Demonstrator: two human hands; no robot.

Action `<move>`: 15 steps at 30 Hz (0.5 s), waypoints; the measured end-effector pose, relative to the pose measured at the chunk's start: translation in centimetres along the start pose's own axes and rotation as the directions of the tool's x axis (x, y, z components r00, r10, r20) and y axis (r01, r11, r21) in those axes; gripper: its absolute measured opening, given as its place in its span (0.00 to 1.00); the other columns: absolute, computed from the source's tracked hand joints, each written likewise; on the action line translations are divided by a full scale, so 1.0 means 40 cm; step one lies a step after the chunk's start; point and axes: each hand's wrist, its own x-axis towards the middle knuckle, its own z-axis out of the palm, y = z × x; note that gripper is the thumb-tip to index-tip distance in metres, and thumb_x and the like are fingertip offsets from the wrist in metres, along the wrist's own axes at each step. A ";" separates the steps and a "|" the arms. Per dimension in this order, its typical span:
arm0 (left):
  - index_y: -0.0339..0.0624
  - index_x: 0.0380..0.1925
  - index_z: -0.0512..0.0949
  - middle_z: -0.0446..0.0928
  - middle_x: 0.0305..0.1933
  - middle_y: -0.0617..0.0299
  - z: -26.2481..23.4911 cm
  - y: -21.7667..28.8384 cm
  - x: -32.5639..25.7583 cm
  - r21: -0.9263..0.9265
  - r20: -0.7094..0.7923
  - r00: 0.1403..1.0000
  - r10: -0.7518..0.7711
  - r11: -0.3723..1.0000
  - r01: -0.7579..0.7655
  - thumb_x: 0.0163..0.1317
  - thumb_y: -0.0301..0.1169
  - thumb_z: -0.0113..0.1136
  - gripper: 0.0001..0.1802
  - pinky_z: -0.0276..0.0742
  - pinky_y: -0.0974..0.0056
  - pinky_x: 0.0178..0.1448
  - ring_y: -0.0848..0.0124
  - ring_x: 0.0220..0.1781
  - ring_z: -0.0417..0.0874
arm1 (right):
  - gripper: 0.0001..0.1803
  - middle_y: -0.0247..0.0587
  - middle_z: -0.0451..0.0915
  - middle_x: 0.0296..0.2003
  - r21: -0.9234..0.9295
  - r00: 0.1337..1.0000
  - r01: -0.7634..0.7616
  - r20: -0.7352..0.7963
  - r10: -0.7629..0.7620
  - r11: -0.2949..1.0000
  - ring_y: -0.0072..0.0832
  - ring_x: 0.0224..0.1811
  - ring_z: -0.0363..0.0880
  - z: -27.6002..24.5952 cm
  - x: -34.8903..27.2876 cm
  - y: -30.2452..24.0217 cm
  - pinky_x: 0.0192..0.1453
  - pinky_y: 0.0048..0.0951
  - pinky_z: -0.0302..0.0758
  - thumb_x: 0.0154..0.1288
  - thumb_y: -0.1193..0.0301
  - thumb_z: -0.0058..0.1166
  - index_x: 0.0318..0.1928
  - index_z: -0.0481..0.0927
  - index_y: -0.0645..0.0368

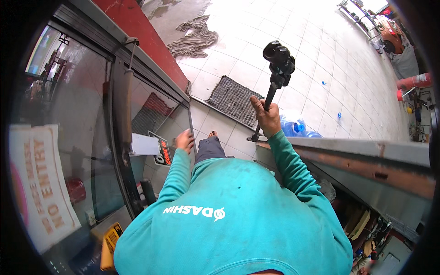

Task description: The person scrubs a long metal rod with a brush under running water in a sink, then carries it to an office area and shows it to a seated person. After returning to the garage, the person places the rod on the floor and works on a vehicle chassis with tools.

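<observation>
My right hand (269,120) is wrapped round a black metal shaft (271,95), held out in front and slightly tilted. Its upper end carries a thick knuckle like a universal joint (279,62); a smaller fitting (253,138) shows at the lower end, beneath the hand. My left hand (185,141) hangs low beside the glass door (87,114), slightly blurred, with nothing visible in it and its fingers loosely extended. Close to it are a black-and-red hanging sign (163,150) and a white box-like piece (144,144) on the door.
A dark woven doormat (235,101) lies past the threshold on the white tiled floor (316,68). Blue-tinted plastic bottles (298,127) stand right of it. A grey cloth (196,39) lies far left. A metal-edged counter (357,156) borders my right side; a red cylinder (414,82) is beyond.
</observation>
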 end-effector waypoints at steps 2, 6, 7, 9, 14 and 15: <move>0.43 0.55 0.79 0.82 0.45 0.64 0.168 0.156 0.017 0.207 0.383 0.916 0.118 0.956 -0.210 0.68 0.48 0.64 0.24 0.74 0.65 0.41 0.73 0.43 0.81 | 0.31 0.22 0.64 0.16 -0.065 0.995 0.087 -0.034 -0.090 0.994 0.15 0.20 0.60 0.046 0.059 -0.037 0.23 0.26 0.57 0.73 0.46 0.59 0.20 0.70 0.55; 0.36 0.63 0.74 0.80 0.54 0.57 0.460 0.579 -0.170 -0.074 0.802 0.486 0.347 0.866 -0.495 0.71 0.43 0.62 0.28 0.79 0.62 0.57 0.67 0.56 0.82 | 0.32 0.33 0.69 0.18 -0.219 0.965 0.204 -0.116 -0.233 0.954 0.27 0.22 0.66 0.114 0.172 -0.092 0.27 0.36 0.64 0.73 0.43 0.55 0.27 0.73 0.61; 0.37 0.64 0.72 0.80 0.55 0.56 0.492 0.667 -0.208 -0.224 0.856 0.324 0.402 0.855 -0.467 0.70 0.41 0.63 0.28 0.79 0.61 0.60 0.66 0.58 0.82 | 0.33 0.36 0.71 0.18 -0.270 0.959 0.224 -0.108 -0.260 0.937 0.31 0.22 0.70 0.128 0.209 -0.107 0.28 0.38 0.67 0.72 0.41 0.55 0.29 0.75 0.61; 0.37 0.67 0.69 0.78 0.58 0.55 0.519 0.793 -0.280 -0.401 0.856 0.122 0.502 0.794 -0.457 0.69 0.37 0.66 0.31 0.79 0.58 0.63 0.64 0.61 0.80 | 0.33 0.47 0.73 0.18 -0.322 0.961 0.220 -0.089 -0.261 0.921 0.45 0.22 0.76 0.156 0.267 -0.148 0.31 0.45 0.69 0.73 0.41 0.53 0.30 0.76 0.62; 0.40 0.69 0.64 0.73 0.62 0.55 0.496 0.866 -0.310 -0.507 0.740 0.185 0.647 0.716 -0.480 0.65 0.31 0.70 0.36 0.80 0.58 0.65 0.62 0.64 0.78 | 0.30 0.52 0.74 0.19 -0.387 0.960 0.241 -0.038 -0.277 0.890 0.51 0.23 0.76 0.167 0.398 -0.149 0.31 0.48 0.69 0.71 0.44 0.57 0.28 0.76 0.61; 0.41 0.68 0.65 0.74 0.61 0.56 0.495 0.872 -0.299 -0.508 0.741 0.205 0.639 0.733 -0.452 0.66 0.31 0.69 0.34 0.80 0.58 0.64 0.63 0.65 0.77 | 0.30 0.52 0.75 0.19 -0.399 0.958 0.257 -0.017 -0.287 0.880 0.52 0.24 0.76 0.169 0.420 -0.150 0.31 0.48 0.69 0.71 0.45 0.58 0.28 0.76 0.61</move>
